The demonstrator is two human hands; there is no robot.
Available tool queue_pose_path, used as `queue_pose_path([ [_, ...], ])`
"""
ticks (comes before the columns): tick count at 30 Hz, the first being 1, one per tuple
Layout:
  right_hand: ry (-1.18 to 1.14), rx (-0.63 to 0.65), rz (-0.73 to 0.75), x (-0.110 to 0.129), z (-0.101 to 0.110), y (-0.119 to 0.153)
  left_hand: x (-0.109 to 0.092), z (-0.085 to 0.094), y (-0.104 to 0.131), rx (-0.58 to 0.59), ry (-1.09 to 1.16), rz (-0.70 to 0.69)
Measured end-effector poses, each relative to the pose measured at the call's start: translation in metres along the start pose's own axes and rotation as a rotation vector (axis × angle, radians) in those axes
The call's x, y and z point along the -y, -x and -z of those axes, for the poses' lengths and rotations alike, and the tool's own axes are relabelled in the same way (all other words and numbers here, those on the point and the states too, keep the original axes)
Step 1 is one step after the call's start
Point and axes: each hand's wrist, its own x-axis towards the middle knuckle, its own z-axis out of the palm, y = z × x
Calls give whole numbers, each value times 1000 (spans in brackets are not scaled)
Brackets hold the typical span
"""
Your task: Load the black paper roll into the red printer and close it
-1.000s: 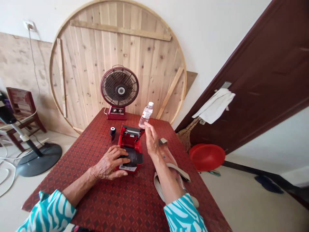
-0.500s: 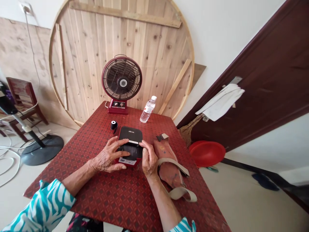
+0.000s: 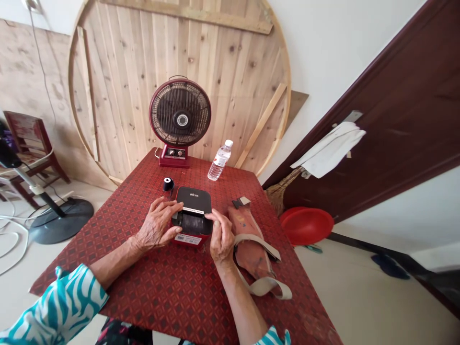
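A small black and red device [image 3: 194, 199] with a label on its front lies on the red patterned table [image 3: 158, 292]. Its dark front part shows below a white strip. My left hand [image 3: 158, 224] rests at the device's left side, fingers apart, fingertips on its edge and the thumb near the label. At the right edge my right hand [image 3: 221, 237] touches the device with the index fingertip, its other fingers curled; nothing is seen held in it. Behind the device, to the left, stands a small black roll [image 3: 167, 184] with a white core.
A red fan [image 3: 180, 120] and a water bottle [image 3: 220, 160] stand at the table's back. To the right lies a brown pouch [image 3: 251, 239] with a pale strap. A red basin [image 3: 307, 226] is on the floor beside the table.
My left hand has drawn back to the left; its fingers no longer reach across the device's dark front part. My right hand has barely moved. The view has shifted slightly.
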Motion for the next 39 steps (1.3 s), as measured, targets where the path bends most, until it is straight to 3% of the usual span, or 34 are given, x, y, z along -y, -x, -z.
queue_pose_path([
  [6,20,0,113,1,0,-5,3,-2,6,0,-7,-38],
  [14,-143,50,-104,6,-2,-12,10,-7,16,-35,287,110],
  [20,-110,63,-122,2,-3,-17,15,-6,14,-23,239,95],
  [26,-94,159,-2,-5,-1,-13,12,-5,12,-28,152,51],
  [33,-22,158,178,-8,0,1,15,-4,15,31,155,-23],
  [35,-29,148,163,-8,-2,1,14,-3,15,3,277,64],
  [39,-68,99,84,-6,-6,4,8,-5,8,-140,635,489],
])
